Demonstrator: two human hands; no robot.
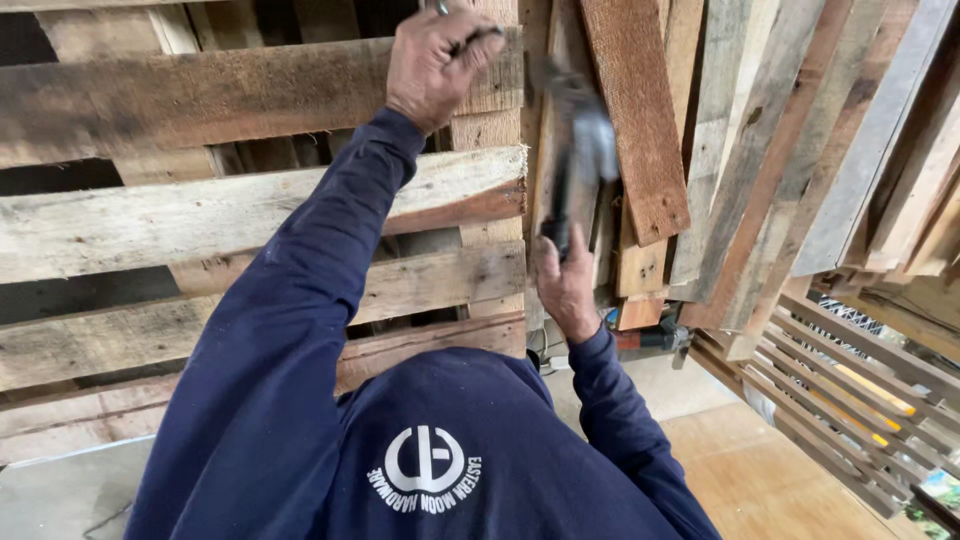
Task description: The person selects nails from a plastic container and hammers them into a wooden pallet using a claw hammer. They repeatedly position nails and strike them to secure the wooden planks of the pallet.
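Head view. Nearest the camera, the dark blue long-sleeved sweatshirt [440, 450] with a round white emblem fills the lower frame; both sleeves reach up and away. The left hand [437, 62] is raised far and high, closed around a slim dark metal tool [478, 35] whose tip rests against the weathered grey-brown wooden pallet [250, 210], near the pallet's right end. The right hand [566, 288] sits lower, at centre, fingers wrapped around the handle of a dark-headed hammer [578, 160] that is blurred and held upright beside the pallet's edge. As far as can be judged, the prying is in hand and little is done: every visible slat is seated on the pallet, none lifted off. To the right lean stacked loose wooden planks [760, 150]; further pallets [850, 400] stand at far right, and the plywood floor [760, 480] lies below.
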